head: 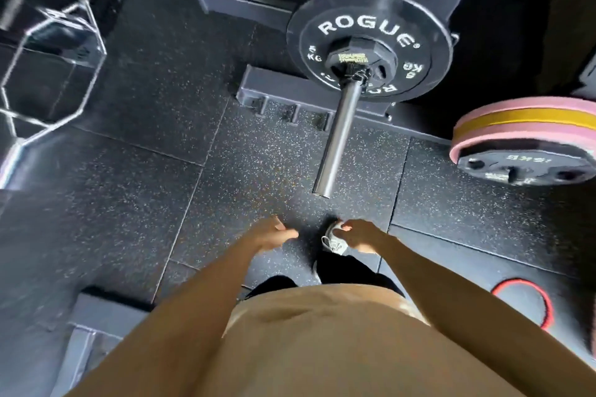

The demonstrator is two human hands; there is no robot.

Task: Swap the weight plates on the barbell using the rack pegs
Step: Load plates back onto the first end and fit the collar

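A black 5 kg Rogue plate (367,26) sits on the barbell sleeve (338,138), with a smaller black plate (361,56) in front of it. The bare steel sleeve end points toward me. Both hands hover low over the floor, well short of the sleeve end. My left hand (271,234) is empty, its fingers loosely extended. My right hand (361,235) has loosely curled fingers and holds nothing; a grey shoe (333,240) shows just beside it.
Pink and yellow plates with a black plate (529,138) hang stacked on a rack peg at right. The dark rack base (309,97) lies under the barbell. A hex bar (48,68) lies at left. A red-rimmed black disc (525,303) lies on the speckled rubber floor.
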